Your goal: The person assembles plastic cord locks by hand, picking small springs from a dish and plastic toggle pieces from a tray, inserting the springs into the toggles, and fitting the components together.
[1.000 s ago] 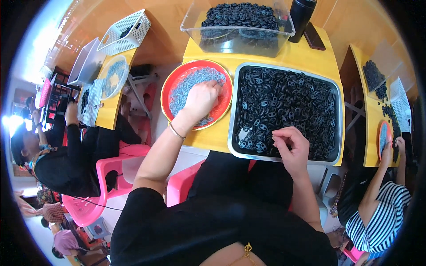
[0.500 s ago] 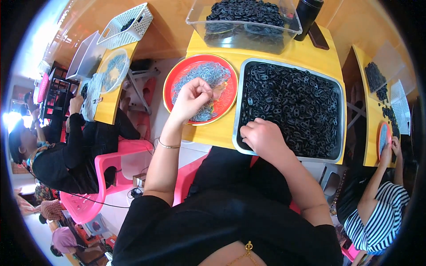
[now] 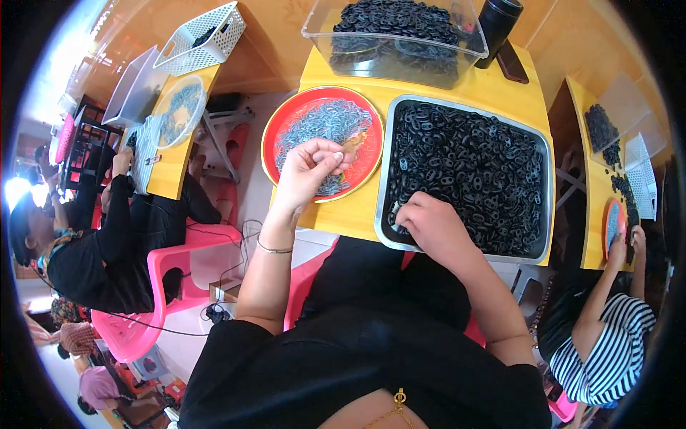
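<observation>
Over the round red tray (image 3: pixel 369 170), my left hand (image 3: pixel 309 170) is closed in a pinch, thumb against fingertips. Whatever it holds is too small to make out. A heap of thin grey metal wire pieces (image 3: pixel 325 118) lies in that tray. My right hand (image 3: pixel 436 227) is closed with curled fingers at the near left corner of the rectangular metal tray (image 3: pixel 471 254). Its fingertips are beside the rim, and anything in them is hidden. Small flat black pieces with two holes (image 3: pixel 471 168) fill the metal tray.
Behind the trays stands a clear plastic bin (image 3: pixel 393 68) of black pieces, with a black cylinder (image 3: pixel 498 32) beside it. People work at yellow tables on both sides. A pink chair (image 3: pixel 164 286) is at left, with cables (image 3: pixel 232 293) on the floor.
My left hand has turned slightly, its fingers now stretched further along the tray. The right hand has shifted a little to the right and its fingertips have drawn inward.
</observation>
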A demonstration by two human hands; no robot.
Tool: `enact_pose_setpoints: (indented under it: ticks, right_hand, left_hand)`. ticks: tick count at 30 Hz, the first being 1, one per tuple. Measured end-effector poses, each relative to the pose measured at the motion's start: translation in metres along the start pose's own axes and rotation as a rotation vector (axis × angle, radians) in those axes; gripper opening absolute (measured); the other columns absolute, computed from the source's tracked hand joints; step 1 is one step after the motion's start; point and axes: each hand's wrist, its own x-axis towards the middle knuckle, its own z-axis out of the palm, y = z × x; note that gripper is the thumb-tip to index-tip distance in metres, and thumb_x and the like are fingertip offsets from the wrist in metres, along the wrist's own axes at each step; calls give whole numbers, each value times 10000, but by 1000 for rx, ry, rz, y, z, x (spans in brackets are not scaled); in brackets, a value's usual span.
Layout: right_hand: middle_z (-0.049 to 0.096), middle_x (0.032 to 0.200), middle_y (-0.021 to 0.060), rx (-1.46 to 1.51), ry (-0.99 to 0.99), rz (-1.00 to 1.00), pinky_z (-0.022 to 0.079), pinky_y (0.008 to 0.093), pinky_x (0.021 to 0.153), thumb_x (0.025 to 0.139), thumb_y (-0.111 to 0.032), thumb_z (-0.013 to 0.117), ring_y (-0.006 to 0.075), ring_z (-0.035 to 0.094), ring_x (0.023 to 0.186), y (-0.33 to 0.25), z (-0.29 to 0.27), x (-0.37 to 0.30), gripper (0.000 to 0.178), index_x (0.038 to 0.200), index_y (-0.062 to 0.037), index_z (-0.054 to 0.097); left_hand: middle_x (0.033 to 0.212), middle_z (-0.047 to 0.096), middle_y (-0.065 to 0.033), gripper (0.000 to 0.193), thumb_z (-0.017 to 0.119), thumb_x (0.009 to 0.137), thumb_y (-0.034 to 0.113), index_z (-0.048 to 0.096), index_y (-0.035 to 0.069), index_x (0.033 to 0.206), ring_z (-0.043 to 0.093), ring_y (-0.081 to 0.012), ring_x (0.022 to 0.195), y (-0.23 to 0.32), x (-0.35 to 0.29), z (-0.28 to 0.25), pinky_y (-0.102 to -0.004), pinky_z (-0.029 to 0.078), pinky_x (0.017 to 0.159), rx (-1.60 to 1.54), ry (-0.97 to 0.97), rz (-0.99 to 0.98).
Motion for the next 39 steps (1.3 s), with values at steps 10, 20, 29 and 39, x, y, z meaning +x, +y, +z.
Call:
enact_pose_setpoints:
  ticks: [10,20,29,39]
  right_hand:
    - [551,777,21,-128,148,-73,477,304,634,667,-83,603,203,550,753,-3,9,-1,167,828,-110,569]
    - [576,814,17,-158,34,-52,474,309,634,690,-137,651,198,561,762,-6,4,4,173,857,-120,607]
    - [608,845,93,305,296,18,474,356,647,808,-169,568,267,602,756,-21,-16,59,179,960,-79,594]
    - [607,806,110,238,195,-72,468,358,635,802,-147,569,288,597,732,-20,-13,89,122,883,-60,599]
  left_hand:
    - [777,614,-7,83,607,811,13,594,-5,891,551,-47,694,-7,6,-2,-190,462,679,390,124,151]
    - [764,627,-20,90,618,781,-40,620,-14,867,583,-63,723,-7,1,0,-192,474,683,223,127,162]
    - [854,593,-25,247,613,769,-68,546,14,993,567,-63,794,-5,-5,21,-188,474,721,-36,69,101]
    - [847,573,-17,321,582,789,-74,489,9,1084,550,-53,785,-10,-6,18,-174,451,725,-58,57,163]
